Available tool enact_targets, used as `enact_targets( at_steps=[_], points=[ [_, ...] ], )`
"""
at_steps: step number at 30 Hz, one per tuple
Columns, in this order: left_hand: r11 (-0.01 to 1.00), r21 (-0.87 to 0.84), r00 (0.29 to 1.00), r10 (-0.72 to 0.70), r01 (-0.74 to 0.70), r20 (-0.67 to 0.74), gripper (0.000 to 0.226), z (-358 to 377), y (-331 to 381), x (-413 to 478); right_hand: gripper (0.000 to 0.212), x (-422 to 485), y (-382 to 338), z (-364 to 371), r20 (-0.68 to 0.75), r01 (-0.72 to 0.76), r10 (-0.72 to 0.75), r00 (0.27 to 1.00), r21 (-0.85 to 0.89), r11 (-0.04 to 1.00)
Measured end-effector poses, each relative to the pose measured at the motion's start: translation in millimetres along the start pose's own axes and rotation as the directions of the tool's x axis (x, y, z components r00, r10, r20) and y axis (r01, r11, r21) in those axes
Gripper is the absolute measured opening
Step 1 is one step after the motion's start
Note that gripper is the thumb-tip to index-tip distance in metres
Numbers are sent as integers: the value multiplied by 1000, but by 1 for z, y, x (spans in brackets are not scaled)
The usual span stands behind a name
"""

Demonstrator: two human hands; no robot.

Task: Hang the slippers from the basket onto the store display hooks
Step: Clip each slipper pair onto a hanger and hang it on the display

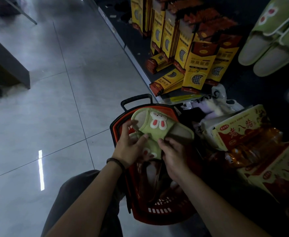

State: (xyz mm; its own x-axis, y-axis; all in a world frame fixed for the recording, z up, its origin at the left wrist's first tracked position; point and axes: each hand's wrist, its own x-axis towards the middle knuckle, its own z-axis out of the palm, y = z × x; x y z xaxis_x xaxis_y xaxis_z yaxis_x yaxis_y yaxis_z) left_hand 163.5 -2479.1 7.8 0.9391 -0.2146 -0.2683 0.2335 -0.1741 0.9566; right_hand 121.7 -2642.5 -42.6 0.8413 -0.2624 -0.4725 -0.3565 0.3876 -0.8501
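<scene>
Left hand (130, 146) and right hand (174, 159) gripping green fabric slippers with white rabbit patches (154, 128), thumbs on top, over red plastic basket (159, 216)

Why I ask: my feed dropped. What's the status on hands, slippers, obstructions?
Left hand, right hand both hold the green slippers over the red basket. Not hung yet. Yellow boxes stacked beside the white display hook.
</scene>
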Motion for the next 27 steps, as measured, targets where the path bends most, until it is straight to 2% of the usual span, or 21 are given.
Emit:
enact_targets(
  at_steps=[4,7,9,12,14,18,21,24,27],
  points=[
    [997,-33,997,-69,67,-43,16,-2,2,9,14,-1,-4,1,31,78,-76,997,-96,992],
    [987,-108,993,-119,117,-12,13,-4,0,15,13,4,-10,-2,54,152,-143,988,-256,955],
    [992,-92,990,-100,91,-99,14,-9,0,24,10,14,-20,-3,83,201,-184,979,-354,913],
    [997,-67,952,-68,50,-298,14,-20,2,42,18,35,-35,-3,137,281,-245,960,-442,852],
    [993,-93,921,-96,65,-378,16,-33,2,54,20,52,-37,-10,91,255,-242,966,-492,833],
    [992,-117,868,-90,37,-489,18,-57,3,71,21,82,-22,-30,-52,64,-124,991,-629,775],
    [987,-155,809,-122,40,-575,21,-68,-1,80,24,108,0,-28,-51,40,-120,991,-756,653],
    [982,-183,774,-152,47,-615,22,-76,-4,85,10,135,17,-14,-9,73,-161,987,-864,499],
    [976,-205,759,-185,70,-625,22,-78,-7,88,45,160,24,5,83,112,-106,991,-946,304]
  ],
)
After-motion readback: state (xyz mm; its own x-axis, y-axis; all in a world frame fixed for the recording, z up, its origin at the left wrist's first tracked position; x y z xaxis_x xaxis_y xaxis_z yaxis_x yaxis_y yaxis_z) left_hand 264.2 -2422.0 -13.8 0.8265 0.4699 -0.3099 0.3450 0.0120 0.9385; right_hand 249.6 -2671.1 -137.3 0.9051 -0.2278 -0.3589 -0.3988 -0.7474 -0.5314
